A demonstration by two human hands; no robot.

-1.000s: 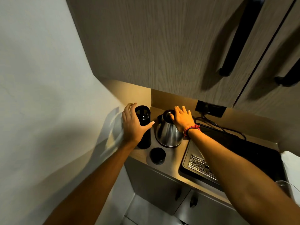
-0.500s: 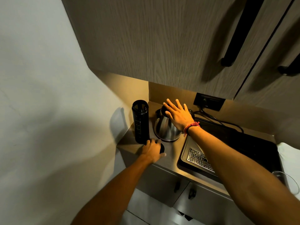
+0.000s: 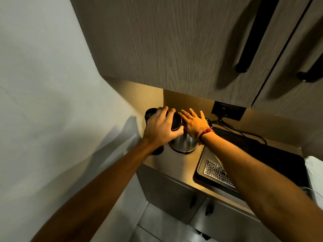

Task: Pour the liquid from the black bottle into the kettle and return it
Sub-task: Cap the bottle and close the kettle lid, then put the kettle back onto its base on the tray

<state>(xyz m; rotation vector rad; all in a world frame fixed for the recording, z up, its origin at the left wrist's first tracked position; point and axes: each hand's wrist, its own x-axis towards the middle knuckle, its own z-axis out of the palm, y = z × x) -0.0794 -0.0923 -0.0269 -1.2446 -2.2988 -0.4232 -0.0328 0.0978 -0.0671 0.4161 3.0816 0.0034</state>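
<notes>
The black bottle point(image 3: 150, 114) stands upright on the counter's far left corner, its mouth uncovered and its body mostly hidden behind my left hand. My left hand point(image 3: 160, 129) holds the round black bottle cap point(image 3: 176, 121) in the air, just right of the bottle's mouth and above the kettle. The steel kettle point(image 3: 184, 143) stands right of the bottle. My right hand point(image 3: 193, 121) rests flat on the kettle's top with fingers spread, hiding the lid.
A black drip tray with a perforated steel grate point(image 3: 218, 173) lies right of the kettle. A wall socket point(image 3: 228, 112) with cables sits behind. The overhead cabinet point(image 3: 174, 49) hangs low over the counter. A white wall closes the left side.
My left hand let go of the bottle, dropped to the counter and picked up the black cap. It has risen with the cap to beside the bottle's mouth. My right hand stays on the kettle.
</notes>
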